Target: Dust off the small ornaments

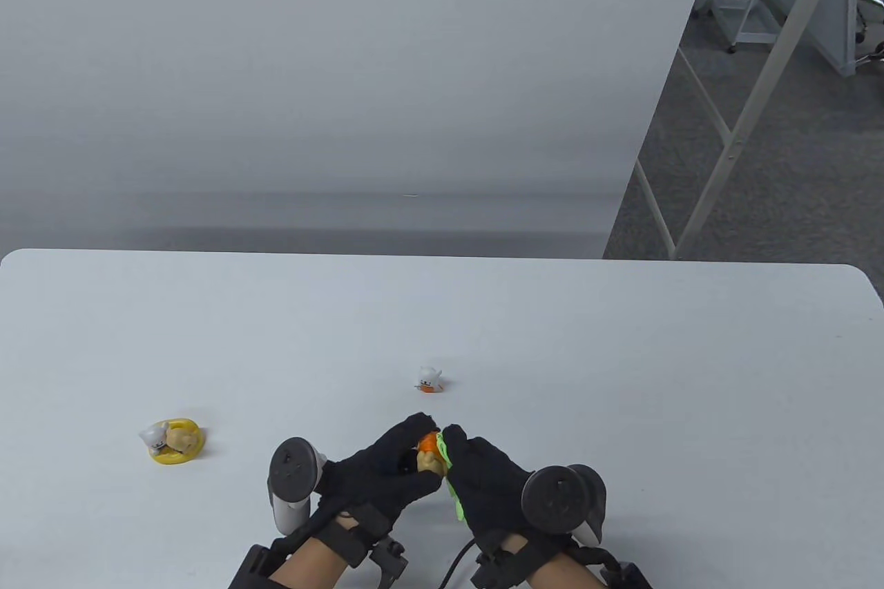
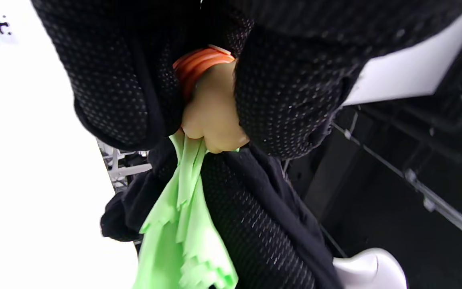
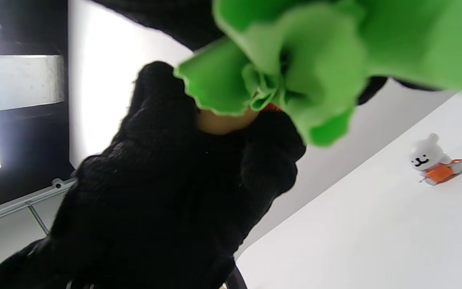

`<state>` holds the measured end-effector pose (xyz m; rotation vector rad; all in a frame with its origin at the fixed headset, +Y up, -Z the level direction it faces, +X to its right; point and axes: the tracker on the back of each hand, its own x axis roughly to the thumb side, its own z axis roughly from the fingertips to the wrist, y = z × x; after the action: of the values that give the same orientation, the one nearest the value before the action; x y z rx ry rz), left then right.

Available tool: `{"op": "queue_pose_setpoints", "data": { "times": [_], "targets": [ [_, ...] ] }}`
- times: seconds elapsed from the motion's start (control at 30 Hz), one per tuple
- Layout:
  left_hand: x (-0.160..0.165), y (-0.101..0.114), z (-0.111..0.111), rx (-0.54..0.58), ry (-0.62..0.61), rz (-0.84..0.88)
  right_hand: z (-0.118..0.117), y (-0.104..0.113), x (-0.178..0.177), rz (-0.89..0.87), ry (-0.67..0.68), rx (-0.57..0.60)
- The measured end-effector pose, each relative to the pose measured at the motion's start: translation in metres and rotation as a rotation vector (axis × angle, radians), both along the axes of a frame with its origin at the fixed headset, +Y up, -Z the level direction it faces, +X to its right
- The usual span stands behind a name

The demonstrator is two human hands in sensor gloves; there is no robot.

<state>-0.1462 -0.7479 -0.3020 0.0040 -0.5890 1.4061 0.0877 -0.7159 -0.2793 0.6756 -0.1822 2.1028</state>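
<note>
Starting at the lower left of the table view, a yellow ring ornament with a small white figure and a tan figure on it is seen resting on the white tabletop, well apart from the hands and apparently waiting its turn or already done; which cannot be told. Further right, near the middle of the frame, a white cat figurine with an orange base is stood upright on the tabletop, just beyond the hands. At the lower centre, an orange and tan ornament is held off the tabletop by the left hand, whose fingers are closed around it on both sides, as the left wrist view shows; it is judged to be lifted and steadied this way so that its surfaces can be reached from the other side. Immediately to its right, a green cloth is gripped in a bunch by the right hand and pressed against the ornament, with loose folds hanging below the fingers. In the right wrist view the bunched cloth is seen touching the tan part of the ornament. The wiping of this piece is judged to be under way, with the other two ornaments left standing on the tabletop.
</note>
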Motion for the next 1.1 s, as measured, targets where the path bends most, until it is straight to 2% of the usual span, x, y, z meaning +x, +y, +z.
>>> {"op": "queue_pose_setpoints", "data": {
  "times": [0.03, 0.1, 0.17, 0.27, 0.3, 0.4, 0.47, 0.5, 0.6, 0.7, 0.77, 0.87, 0.9, 0.93, 1.0, 1.1],
  "targets": [
    [0.001, 0.001, 0.001, 0.009, -0.012, -0.041, -0.003, -0.003, 0.002, -0.008, -0.003, -0.013],
    [0.005, 0.001, 0.004, -0.029, -0.025, -0.011, -0.006, -0.006, 0.003, 0.004, -0.009, 0.002],
    [0.005, 0.002, 0.005, -0.007, -0.008, -0.04, -0.003, -0.004, 0.001, 0.012, 0.012, -0.01],
    [-0.003, 0.0, 0.0, -0.034, 0.091, -0.093, 0.007, 0.002, -0.009, 0.058, 0.071, 0.045],
    [-0.006, -0.003, -0.002, -0.064, 0.116, -0.09, 0.009, 0.003, -0.013, 0.083, 0.131, 0.068],
    [-0.008, -0.006, -0.002, -0.077, 0.063, -0.062, 0.005, 0.001, -0.013, 0.081, 0.1, 0.047],
    [-0.002, -0.002, 0.0, -0.069, -0.045, -0.016, -0.003, -0.002, -0.005, 0.068, 0.01, 0.027],
    [0.001, 0.0, 0.001, -0.073, -0.058, -0.013, -0.005, -0.003, -0.003, 0.078, -0.004, 0.023],
    [0.004, 0.001, 0.0, -0.07, -0.032, -0.044, -0.002, -0.001, -0.002, 0.067, 0.001, 0.035],
    [-0.006, -0.005, -0.001, -0.074, 0.086, -0.07, 0.007, 0.002, -0.007, 0.05, 0.072, 0.062],
    [-0.01, -0.009, -0.001, -0.117, 0.139, -0.092, 0.007, 0.002, -0.008, 0.001, 0.126, 0.082],
    [-0.007, -0.006, 0.0, -0.052, 0.172, -0.198, 0.004, 0.001, -0.009, -0.038, 0.084, 0.052],
    [-0.006, -0.005, -0.001, -0.05, 0.146, -0.193, 0.004, 0.001, -0.008, -0.033, 0.074, 0.047],
    [-0.002, -0.004, -0.002, -0.064, 0.055, -0.161, 0.002, 0.0, -0.004, -0.049, 0.05, 0.046],
    [0.005, -0.002, 0.0, -0.108, -0.04, -0.144, 0.001, 0.0, -0.001, -0.052, 0.046, 0.037],
    [0.007, 0.008, 0.001, -0.021, -0.003, -0.246, 0.005, 0.0, 0.0, -0.028, 0.062, 0.079]
  ]
}}
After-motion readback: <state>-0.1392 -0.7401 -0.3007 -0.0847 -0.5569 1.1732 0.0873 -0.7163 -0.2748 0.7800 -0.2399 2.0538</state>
